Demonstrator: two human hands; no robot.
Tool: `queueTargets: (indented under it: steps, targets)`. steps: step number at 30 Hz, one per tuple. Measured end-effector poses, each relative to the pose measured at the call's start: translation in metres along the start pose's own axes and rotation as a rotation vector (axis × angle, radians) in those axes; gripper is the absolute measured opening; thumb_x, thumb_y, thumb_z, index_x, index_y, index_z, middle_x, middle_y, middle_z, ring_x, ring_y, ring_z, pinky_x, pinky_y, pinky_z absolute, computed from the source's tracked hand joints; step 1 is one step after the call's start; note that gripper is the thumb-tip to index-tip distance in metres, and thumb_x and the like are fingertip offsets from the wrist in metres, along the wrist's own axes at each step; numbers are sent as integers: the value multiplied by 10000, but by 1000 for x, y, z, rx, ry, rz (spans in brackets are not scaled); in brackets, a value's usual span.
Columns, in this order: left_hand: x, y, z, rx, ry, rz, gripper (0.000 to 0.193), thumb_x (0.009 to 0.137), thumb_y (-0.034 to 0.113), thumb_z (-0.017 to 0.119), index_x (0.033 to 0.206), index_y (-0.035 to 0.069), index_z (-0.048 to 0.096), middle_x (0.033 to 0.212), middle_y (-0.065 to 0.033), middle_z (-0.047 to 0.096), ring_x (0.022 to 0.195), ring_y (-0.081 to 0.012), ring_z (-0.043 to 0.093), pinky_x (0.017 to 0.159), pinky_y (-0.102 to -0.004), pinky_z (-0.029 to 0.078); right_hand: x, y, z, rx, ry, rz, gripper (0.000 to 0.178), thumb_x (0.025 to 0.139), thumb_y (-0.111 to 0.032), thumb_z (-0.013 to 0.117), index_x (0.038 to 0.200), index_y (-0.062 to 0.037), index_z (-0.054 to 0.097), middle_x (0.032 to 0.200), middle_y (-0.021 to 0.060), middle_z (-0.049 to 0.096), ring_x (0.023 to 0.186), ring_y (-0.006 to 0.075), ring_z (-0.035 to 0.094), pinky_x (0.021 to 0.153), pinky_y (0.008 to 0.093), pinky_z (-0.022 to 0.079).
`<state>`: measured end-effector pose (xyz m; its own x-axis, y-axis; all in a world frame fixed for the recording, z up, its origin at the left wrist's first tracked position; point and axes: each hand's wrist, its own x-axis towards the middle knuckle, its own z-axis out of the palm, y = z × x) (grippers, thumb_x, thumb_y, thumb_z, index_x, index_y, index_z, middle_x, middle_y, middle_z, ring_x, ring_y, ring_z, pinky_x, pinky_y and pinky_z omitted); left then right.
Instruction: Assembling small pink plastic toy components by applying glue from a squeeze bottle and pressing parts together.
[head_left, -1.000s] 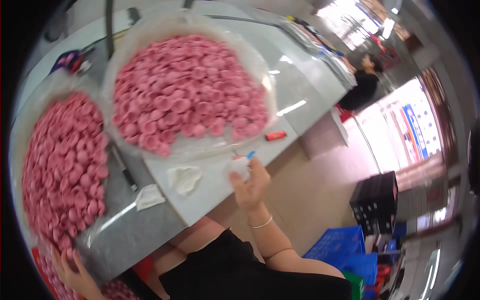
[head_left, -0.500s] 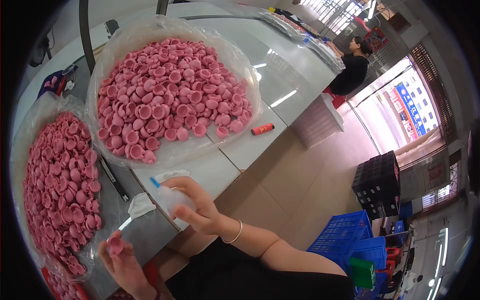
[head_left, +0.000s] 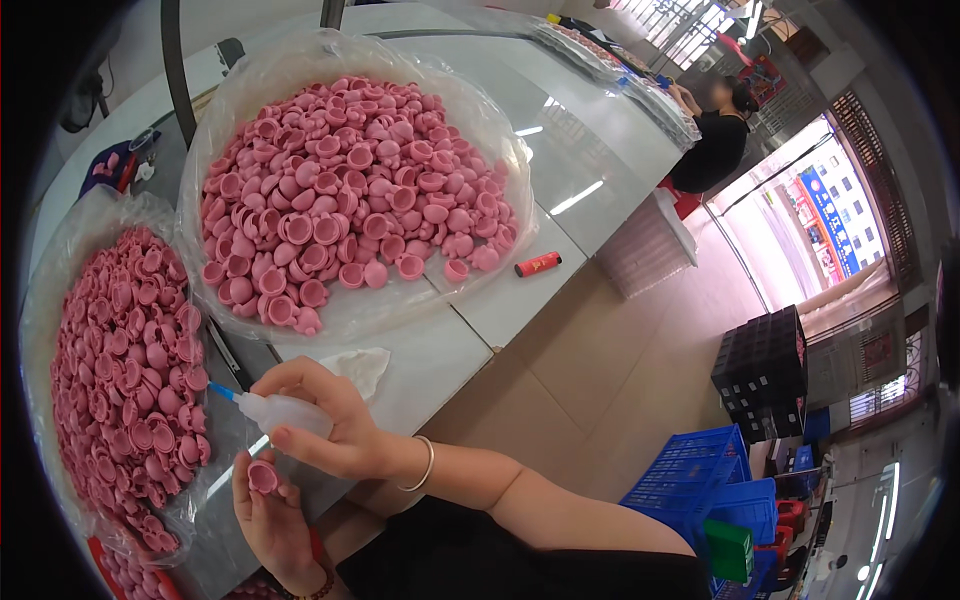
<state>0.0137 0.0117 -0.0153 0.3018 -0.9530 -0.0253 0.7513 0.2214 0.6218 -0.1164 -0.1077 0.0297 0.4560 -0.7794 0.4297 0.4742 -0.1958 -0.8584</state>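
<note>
Head view: left hand (head_left: 268, 522) half-curled around pink cup (head_left: 263, 477), right hand (head_left: 345, 425) firmly around translucent bottle (head_left: 283, 413), lettered blue sign (head_left: 831, 222) outside.

A translucent white squeeze bottle (head_left: 288, 414) lies tilted in the right hand's fingers (head_left: 298, 374), its slim blue tip (head_left: 221, 391) pointing leftward, apart from the pink piece. That small, rounded, hollow pink piece (head_left: 263, 477) sits in the left hand's fingers (head_left: 242, 484), below the bottle in view, its open side facing the camera.
</note>
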Motion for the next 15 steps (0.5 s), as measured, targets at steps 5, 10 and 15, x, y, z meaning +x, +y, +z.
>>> queueTargets:
  steps: [5,10,15]
  targets:
    - [0,0,1,-16,55,-31,438,881,82,523,1281,-39,391,1170,-197,526,818,-154,568,698,-246,481,-2,-1,1,-71,43,-104,321,834,-84,551,1114,37,448,871,92,596,733,120,590,642,236,456]
    - [0,3,-6,29,-91,-65,470,883,63,510,1313,-30,345,1233,-196,488,920,-159,556,778,-253,489,-7,-1,-2,-57,61,-46,338,815,-92,558,1113,41,473,950,108,589,821,130,569,710,249,447]
    - [1,0,-3,44,-105,-38,418,873,59,533,1260,-27,399,1127,-162,527,855,-135,541,725,-222,473,-7,0,-2,-96,88,-104,335,804,-94,565,1101,39,485,943,104,584,796,132,563,693,246,443]
